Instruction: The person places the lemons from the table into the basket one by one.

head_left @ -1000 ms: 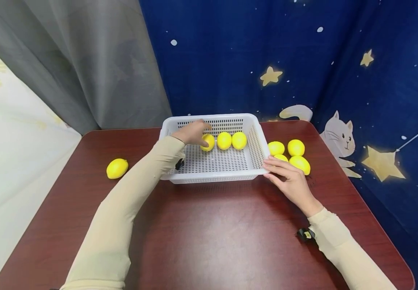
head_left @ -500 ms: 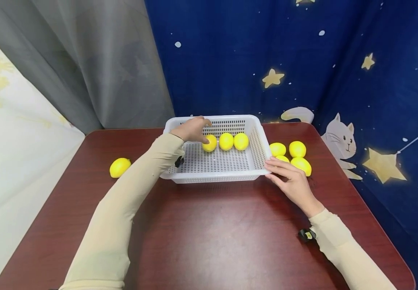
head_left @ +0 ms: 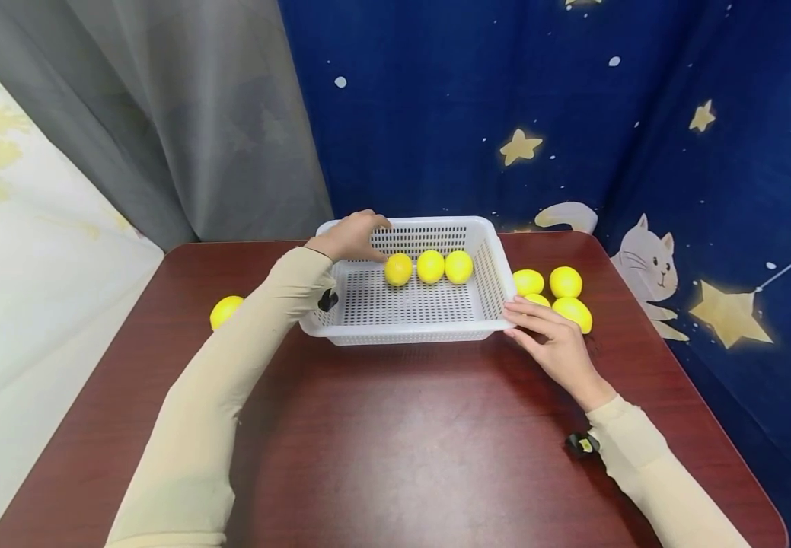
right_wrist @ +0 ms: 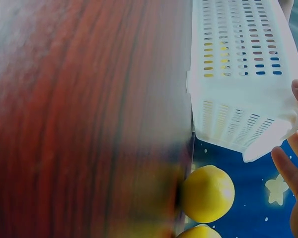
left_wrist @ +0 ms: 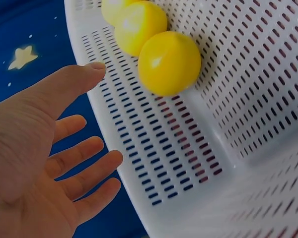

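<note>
A white perforated plastic basket (head_left: 405, 330) stands on the table. Three yellow lemons (head_left: 431, 266) lie in a row against its far wall. My left hand (head_left: 352, 237) hovers over the basket's far left part, holding nothing. In the left wrist view its fingers are spread apart, and the thumb points toward the nearest lemon (left_wrist: 170, 63) without touching it. At the basket's front right corner, my right hand (head_left: 554, 348) grips the rim, thumb on the near side and fingers over the corner. The right wrist view shows only part of that hand.
Several more lemons (head_left: 566, 282) sit on the table just right of the basket, some partly behind my right hand. Another lemon (head_left: 226, 311) lies at the left, partly covered by my left sleeve. Curtains (head_left: 422, 114) hang behind the reddish-brown table (head_left: 395, 449).
My left hand has let go of the leftmost lemon in the basket and drawn back to the left, away from it. The right hand stays at the basket's corner.
</note>
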`<state>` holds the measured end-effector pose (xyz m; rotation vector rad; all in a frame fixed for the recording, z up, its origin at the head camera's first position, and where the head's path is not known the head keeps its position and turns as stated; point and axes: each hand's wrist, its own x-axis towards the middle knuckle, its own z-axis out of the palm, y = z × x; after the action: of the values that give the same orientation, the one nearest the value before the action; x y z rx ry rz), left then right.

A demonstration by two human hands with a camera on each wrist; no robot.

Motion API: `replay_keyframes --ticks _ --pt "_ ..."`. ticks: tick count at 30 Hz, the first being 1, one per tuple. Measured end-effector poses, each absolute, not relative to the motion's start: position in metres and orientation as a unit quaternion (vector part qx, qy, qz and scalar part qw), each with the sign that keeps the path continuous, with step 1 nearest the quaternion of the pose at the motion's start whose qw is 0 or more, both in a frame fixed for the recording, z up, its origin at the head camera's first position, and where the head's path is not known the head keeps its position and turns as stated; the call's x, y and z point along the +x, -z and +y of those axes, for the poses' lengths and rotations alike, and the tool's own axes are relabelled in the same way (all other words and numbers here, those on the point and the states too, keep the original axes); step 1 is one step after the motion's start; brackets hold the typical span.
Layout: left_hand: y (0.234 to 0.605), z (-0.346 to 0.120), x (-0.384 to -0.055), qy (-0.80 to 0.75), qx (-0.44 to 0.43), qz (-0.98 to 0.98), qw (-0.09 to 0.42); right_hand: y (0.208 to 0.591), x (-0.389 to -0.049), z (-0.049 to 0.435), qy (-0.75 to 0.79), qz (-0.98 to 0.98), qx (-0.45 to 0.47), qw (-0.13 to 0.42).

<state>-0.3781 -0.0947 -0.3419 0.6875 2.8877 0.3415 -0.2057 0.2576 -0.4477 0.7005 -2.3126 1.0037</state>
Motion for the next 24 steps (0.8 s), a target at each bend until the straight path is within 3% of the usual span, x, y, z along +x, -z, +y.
replay_keyframes --ticks 24 --pt "0.316 -0.167 -0.360 -0.143 0.220 0.965 0.017 0.448 -0.205 0.259 -0.381 -0.853 0.256 0.251"
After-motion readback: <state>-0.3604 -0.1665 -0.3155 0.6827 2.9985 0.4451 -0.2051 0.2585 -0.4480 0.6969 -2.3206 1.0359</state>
